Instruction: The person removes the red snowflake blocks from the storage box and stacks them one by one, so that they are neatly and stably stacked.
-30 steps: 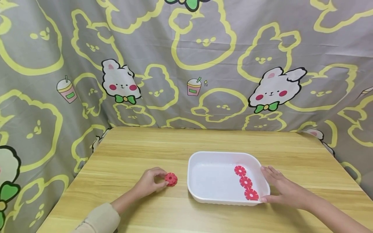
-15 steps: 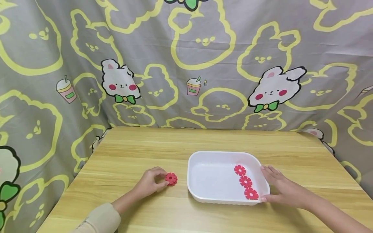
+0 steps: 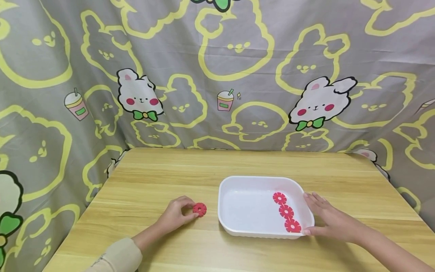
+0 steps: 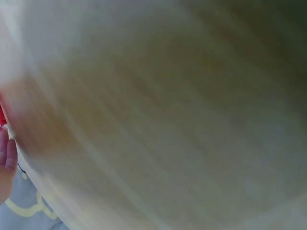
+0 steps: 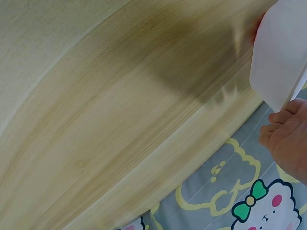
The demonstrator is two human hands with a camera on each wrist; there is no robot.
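My left hand (image 3: pixel 176 213) pinches a red notched plastic disc (image 3: pixel 199 209) between thumb and forefinger, low over the table left of a white tray. The disc is round with slots about its rim and a hole in its centre. My right hand (image 3: pixel 331 219) rests against the right end of the white tray (image 3: pixel 225 223), fingers extended along the rim and thumb at the near corner. Inside, three similar red discs (image 3: pixel 286 212) form a slanting row along the right side. In the right wrist view, the right hand (image 5: pixel 288 136) is beside the tray wall (image 5: pixel 276 57). The left wrist view shows only some fingers (image 4: pixel 7 153).
The wooden table (image 3: pixel 163 170) extends around the tray, with its far edge against a grey curtain (image 3: pixel 190 56) printed with yellow outlines and white rabbits. The curtain also hangs along the left and right sides.
The disc in my left hand has turned slightly; the second layer that showed beneath its edge earlier no longer shows. My right hand and the tray stay nearly still.
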